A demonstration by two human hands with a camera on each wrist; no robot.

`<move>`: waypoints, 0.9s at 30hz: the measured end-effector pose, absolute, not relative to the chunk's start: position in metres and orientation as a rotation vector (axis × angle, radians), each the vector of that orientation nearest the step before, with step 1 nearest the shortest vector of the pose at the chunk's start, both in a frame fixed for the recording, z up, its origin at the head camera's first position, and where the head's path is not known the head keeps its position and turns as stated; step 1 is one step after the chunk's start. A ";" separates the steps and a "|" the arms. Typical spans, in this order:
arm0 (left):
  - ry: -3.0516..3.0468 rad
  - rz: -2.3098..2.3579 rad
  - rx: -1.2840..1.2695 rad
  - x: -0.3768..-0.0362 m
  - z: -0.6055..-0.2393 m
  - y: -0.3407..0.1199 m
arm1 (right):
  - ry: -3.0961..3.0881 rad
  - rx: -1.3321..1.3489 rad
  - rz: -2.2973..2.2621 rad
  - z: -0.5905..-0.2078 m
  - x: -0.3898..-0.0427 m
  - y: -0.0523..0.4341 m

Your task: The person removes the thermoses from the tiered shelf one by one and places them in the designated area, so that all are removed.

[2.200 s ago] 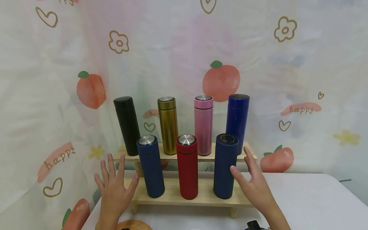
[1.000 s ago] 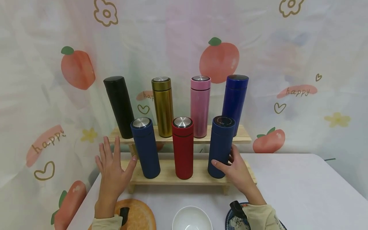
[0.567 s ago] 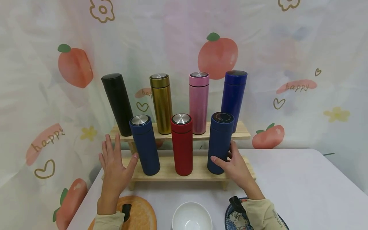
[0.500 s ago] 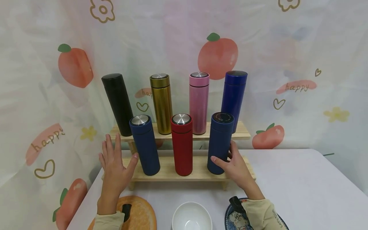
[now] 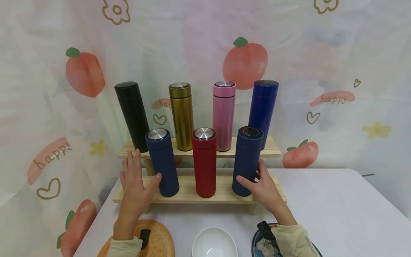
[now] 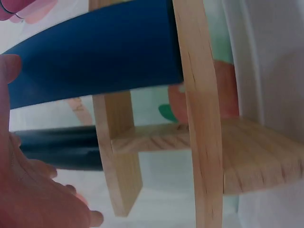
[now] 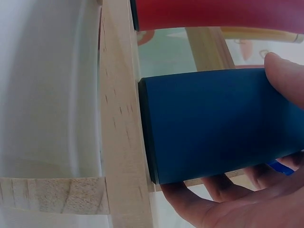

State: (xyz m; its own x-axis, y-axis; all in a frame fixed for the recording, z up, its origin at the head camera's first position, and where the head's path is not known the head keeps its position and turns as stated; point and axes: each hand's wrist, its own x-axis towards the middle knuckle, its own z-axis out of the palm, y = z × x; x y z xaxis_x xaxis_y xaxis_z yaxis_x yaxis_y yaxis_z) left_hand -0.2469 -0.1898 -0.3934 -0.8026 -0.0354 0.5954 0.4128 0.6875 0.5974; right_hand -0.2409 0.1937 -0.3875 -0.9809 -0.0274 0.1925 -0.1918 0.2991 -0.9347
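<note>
My right hand [image 5: 268, 191] grips the lower part of the right dark-blue thermos [image 5: 248, 160]. Its thumb lies across the front and its fingers curl along the far side, as the right wrist view shows. The base of that thermos [image 7: 213, 126] still sits on the shelf board. At the left, my left hand [image 5: 136, 192] is beside the other dark-blue thermos [image 5: 162, 164], fingers straight and thumb over its near side; whether the thumb touches cannot be told. A red thermos [image 5: 204, 166] stands upright between the two.
On the upper tier of the wooden shelf [image 5: 192, 200] stand a black thermos [image 5: 133, 117], a gold one [image 5: 181, 117], a pink one [image 5: 224, 117] and a bright-blue one [image 5: 262, 107]. In front lie an orange round board [image 5: 160, 239], a white bowl [image 5: 214, 244] and a patterned plate [image 5: 264, 246].
My right hand has come from beside the right dark-blue thermos to hold it. The left hand has moved right, its thumb now over the left dark-blue thermos. The head view has tilted down.
</note>
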 end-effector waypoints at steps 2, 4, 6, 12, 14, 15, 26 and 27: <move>-2.325 -1.095 -0.305 -0.247 -0.393 -0.185 | -2.421 0.188 1.769 -0.388 -0.240 0.195; -2.337 -1.200 -0.312 -0.248 -0.393 -0.181 | -2.424 0.179 1.765 -0.388 -0.240 0.196; -2.348 -1.316 -0.313 -0.248 -0.393 -0.176 | -2.426 0.177 1.763 -0.388 -0.240 0.197; -2.311 -1.621 -0.321 -0.252 -0.397 -0.164 | -2.433 0.180 1.778 -0.389 -0.242 0.197; -2.307 -1.693 -0.322 -0.252 -0.398 -0.160 | -2.435 0.180 1.785 -0.390 -0.243 0.197; -2.306 -1.726 -0.320 -0.252 -0.399 -0.158 | -2.435 0.181 1.787 -0.390 -0.243 0.197; -2.256 -1.861 -0.226 -0.257 -0.411 -0.152 | -2.436 0.203 1.771 -0.391 -0.245 0.195; -2.253 -1.869 -0.211 -0.258 -0.413 -0.152 | -2.435 0.203 1.767 -0.391 -0.245 0.194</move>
State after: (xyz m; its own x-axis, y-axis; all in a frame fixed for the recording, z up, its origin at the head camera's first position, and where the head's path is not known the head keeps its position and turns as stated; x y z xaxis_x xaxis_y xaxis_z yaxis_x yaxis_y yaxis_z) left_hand -0.2577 -0.1516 -0.4130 -0.9685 -0.0217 0.2481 0.2398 0.1870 0.9526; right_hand -0.2449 0.1943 -0.3910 -0.9830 -0.0345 0.1804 -0.1822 0.3066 -0.9342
